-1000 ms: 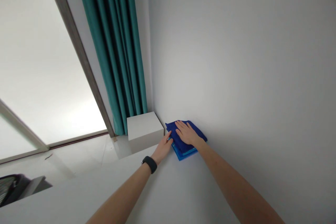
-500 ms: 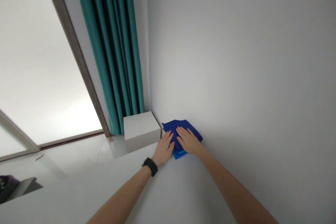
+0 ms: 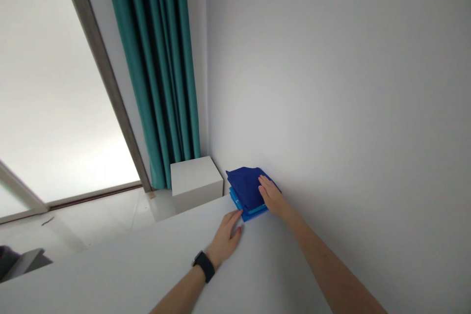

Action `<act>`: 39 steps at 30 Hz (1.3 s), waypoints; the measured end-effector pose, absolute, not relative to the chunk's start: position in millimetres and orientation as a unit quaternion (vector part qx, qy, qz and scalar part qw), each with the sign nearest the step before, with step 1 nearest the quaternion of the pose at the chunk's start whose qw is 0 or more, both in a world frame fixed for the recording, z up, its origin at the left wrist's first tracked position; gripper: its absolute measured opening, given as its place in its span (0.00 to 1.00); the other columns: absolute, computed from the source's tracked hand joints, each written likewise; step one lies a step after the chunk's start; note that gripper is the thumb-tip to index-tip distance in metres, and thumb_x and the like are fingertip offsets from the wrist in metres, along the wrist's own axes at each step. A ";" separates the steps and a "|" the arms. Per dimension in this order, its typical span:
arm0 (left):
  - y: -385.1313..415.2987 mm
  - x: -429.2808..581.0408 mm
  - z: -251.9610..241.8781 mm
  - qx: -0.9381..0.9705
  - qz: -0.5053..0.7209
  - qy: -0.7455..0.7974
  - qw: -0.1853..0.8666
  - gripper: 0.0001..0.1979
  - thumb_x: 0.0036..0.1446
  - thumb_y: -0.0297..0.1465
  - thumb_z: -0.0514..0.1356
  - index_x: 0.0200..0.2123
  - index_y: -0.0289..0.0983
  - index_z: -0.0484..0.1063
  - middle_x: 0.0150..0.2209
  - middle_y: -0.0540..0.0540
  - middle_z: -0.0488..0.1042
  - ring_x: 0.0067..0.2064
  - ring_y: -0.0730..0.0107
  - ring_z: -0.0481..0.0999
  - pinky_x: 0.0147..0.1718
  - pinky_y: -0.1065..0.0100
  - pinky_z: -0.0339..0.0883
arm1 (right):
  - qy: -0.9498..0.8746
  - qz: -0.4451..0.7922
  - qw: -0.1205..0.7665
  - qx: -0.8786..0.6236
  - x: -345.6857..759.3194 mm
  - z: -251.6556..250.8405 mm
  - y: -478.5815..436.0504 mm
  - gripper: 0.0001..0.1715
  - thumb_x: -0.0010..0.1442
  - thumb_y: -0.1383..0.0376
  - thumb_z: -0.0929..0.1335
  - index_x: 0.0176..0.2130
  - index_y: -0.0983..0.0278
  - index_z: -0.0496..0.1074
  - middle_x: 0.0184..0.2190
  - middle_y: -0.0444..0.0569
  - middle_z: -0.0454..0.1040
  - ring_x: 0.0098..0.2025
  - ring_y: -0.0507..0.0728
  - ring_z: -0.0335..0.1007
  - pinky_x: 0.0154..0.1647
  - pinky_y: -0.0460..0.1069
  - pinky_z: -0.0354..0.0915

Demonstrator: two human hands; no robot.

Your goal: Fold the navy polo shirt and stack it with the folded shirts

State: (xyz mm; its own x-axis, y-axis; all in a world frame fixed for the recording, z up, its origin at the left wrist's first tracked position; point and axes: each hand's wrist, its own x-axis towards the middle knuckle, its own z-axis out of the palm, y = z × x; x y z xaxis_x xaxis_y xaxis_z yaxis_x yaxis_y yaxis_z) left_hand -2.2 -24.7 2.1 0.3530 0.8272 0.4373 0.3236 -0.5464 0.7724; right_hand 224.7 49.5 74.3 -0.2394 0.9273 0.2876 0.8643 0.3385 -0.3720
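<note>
A folded dark blue cloth-like piece (image 3: 247, 189) lies on top of a brighter blue flat item (image 3: 253, 215), whose edges show along the left and front. Both rest at the far corner of the white surface, against the wall. My right hand (image 3: 271, 194) is laid on the right side of the dark blue piece, fingers stretched out. On the near left, my left hand (image 3: 225, 238) rests on the white surface with thumb and fingers apart, its fingertips at the stack's front left corner. A dark watch (image 3: 203, 266) is on my left wrist.
Beyond the white surface (image 3: 147, 274) stands a white box-like cabinet (image 3: 196, 176) in the corner. A green curtain (image 3: 162, 83) hangs behind it, beside a framed glass door (image 3: 66, 83). The plain wall (image 3: 331, 83) rises on the right.
My left hand has come off the dark blue piece and moved back toward me, onto the white surface. My right hand has shifted slightly to the right, uncovering more of the stack.
</note>
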 end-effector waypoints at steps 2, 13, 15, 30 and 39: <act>-25.5 -2.9 -0.3 0.754 0.436 0.385 0.307 0.24 0.59 0.27 0.53 0.60 0.39 0.64 0.56 0.39 0.70 0.58 0.57 0.67 0.60 0.51 0.59 | -0.777 0.072 0.228 -0.582 237.1 75.7 51.0 0.38 0.68 0.53 0.46 0.65 0.72 0.57 0.65 0.58 0.56 0.67 0.58 0.49 0.68 0.56 0.48; -29.6 -3.0 4.1 0.751 0.413 0.413 0.308 0.23 0.57 0.25 0.52 0.56 0.37 0.67 0.53 0.39 0.72 0.56 0.58 0.69 0.58 0.52 0.61 | -0.809 0.061 0.164 -0.561 240.7 85.4 75.3 0.37 0.67 0.50 0.52 0.64 0.71 0.59 0.65 0.58 0.57 0.67 0.59 0.51 0.67 0.57 0.49; -29.4 -3.5 4.3 0.750 0.413 0.415 0.307 0.22 0.58 0.25 0.51 0.56 0.37 0.67 0.54 0.39 0.72 0.56 0.59 0.69 0.58 0.52 0.61 | -0.815 0.054 0.145 -0.559 237.7 81.0 76.1 0.38 0.67 0.49 0.52 0.64 0.71 0.59 0.65 0.59 0.57 0.67 0.60 0.51 0.67 0.57 0.48; -31.0 -4.8 8.6 0.758 0.412 0.394 0.318 0.22 0.59 0.26 0.52 0.57 0.38 0.67 0.53 0.40 0.73 0.55 0.60 0.70 0.57 0.54 0.62 | -0.836 -0.029 0.080 -0.542 175.2 89.5 43.7 0.40 0.65 0.46 0.57 0.69 0.59 0.46 0.69 0.58 0.45 0.69 0.69 0.39 0.64 0.70 0.41; -31.3 -3.8 10.4 0.740 0.427 0.407 0.323 0.22 0.59 0.28 0.52 0.56 0.38 0.67 0.51 0.41 0.75 0.53 0.60 0.71 0.56 0.54 0.63 | -0.834 -0.010 0.097 -0.543 179.3 95.4 42.9 0.34 0.68 0.50 0.53 0.68 0.58 0.51 0.69 0.54 0.48 0.69 0.65 0.41 0.65 0.68 0.42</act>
State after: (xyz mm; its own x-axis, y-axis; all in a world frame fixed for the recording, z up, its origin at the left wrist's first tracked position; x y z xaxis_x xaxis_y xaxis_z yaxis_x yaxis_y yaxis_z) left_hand -3.8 -31.3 10.4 0.3040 0.8788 0.3679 0.3270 -0.4590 0.8261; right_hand 179.3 42.9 95.4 -0.3907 0.9042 0.1728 0.9081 0.4093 -0.0889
